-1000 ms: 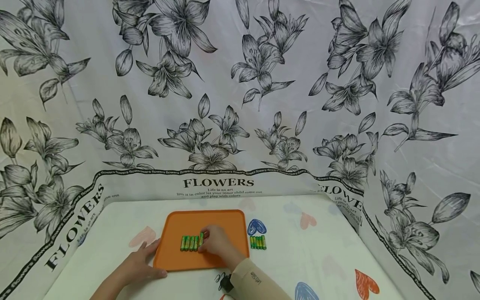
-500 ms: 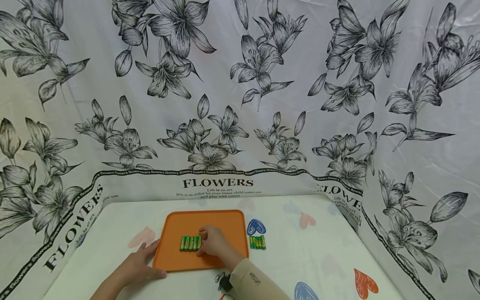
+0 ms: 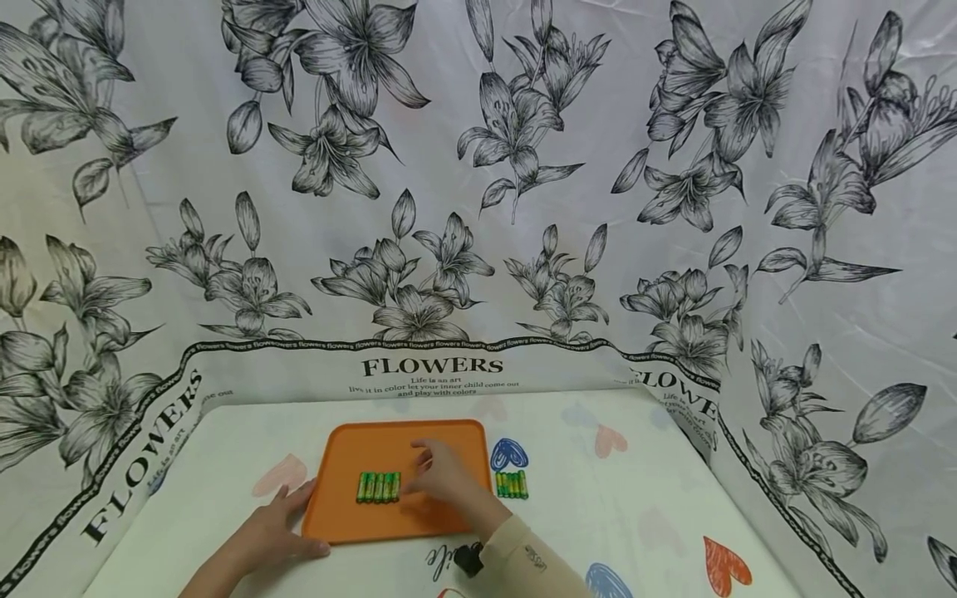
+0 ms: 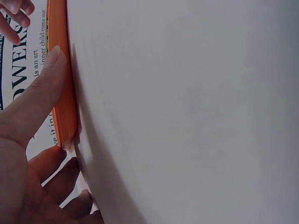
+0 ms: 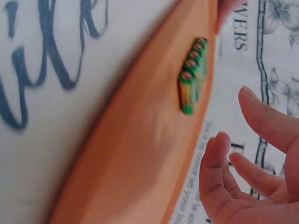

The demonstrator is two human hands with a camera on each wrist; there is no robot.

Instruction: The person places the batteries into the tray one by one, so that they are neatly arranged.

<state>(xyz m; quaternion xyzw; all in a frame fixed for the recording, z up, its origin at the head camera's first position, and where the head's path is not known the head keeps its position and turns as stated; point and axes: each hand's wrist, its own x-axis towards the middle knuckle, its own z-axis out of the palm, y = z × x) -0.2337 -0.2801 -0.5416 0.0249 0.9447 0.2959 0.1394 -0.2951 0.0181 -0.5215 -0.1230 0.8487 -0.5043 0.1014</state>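
Orange tray (image 3: 344, 453): lies flat on the white table cover (image 3: 635, 515), its long sides running left to right, its short sides from near to far.
Tray batteries (image 3: 378, 488): green and yellow, side by side in a tight row on the tray, a little left of its middle.
Long axes: each battery there points from near to far, nearly parallel to the tray's short sides, the far end leaning slightly right in the head view; the row as a whole runs left to right.
Ends: round ends face the right wrist camera; which pole they are is too small to tell.
Right hand (image 3: 447, 480): over the tray, just beside the row's right end, thumb and fingers apart.
Left hand (image 3: 278, 525): holds the tray's near-left corner, thumb against the near side, fingers at the left side.
Table batteries (image 3: 512, 485): a second tight row, just beside the tray's right side, long axes pointing away from the person.
Blue heart (image 3: 510, 453): printed on the cover just beyond the table batteries.
Pale sleeve (image 3: 538, 561): on the right arm.
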